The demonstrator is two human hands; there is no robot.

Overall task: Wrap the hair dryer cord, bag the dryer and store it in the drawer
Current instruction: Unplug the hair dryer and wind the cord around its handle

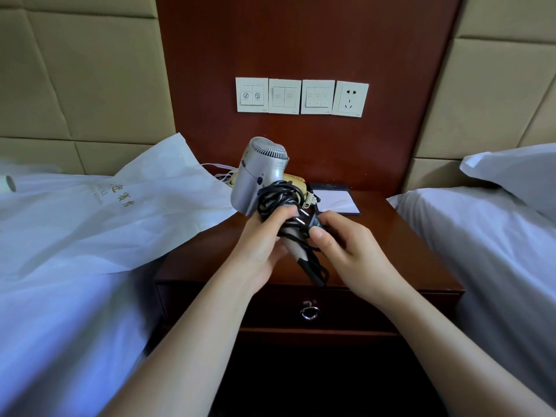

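A red-brown wooden wall panel (301,40) rises between beige padded panels (84,70) and carries three white switch plates (285,96) and a socket (350,99) in a row. Below it stands a dark wooden bedside worktop (391,251), with a white-sheeted left bed (60,296) and right bed (481,236) on either side, the latter bearing a pillow (517,173).

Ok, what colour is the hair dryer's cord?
Black. The cord is wound round the handle of the silver dryer, and the head view shows it best.
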